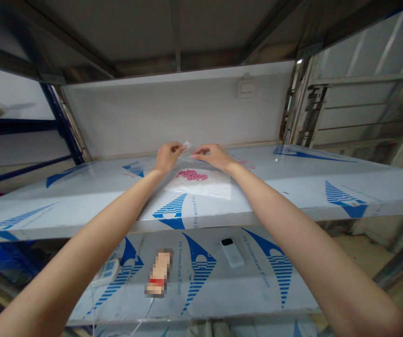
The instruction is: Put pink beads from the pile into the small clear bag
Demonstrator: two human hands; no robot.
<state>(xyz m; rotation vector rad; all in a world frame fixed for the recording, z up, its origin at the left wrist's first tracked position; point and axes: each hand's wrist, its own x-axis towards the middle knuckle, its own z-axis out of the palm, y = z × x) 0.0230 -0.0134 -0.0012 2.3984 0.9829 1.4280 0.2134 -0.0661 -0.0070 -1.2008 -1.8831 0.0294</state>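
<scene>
The clear bag [204, 188], laid on the shelf [292, 180] at frame centre, is pinched along its top by the left grip [168, 157] and right grip [212, 155]. Pink beads [191, 175] are heaped inside.

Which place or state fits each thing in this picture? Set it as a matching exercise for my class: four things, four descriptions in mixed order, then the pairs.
Things
1. pink beads
2. white device
3. wall switch
4. left hand

Places or states
A. on the back wall
B. on the lower shelf
C. inside the clear bag on the upper shelf
D. pinching the bag's far edge

Pairs: 1-C, 2-B, 3-A, 4-D.
</scene>
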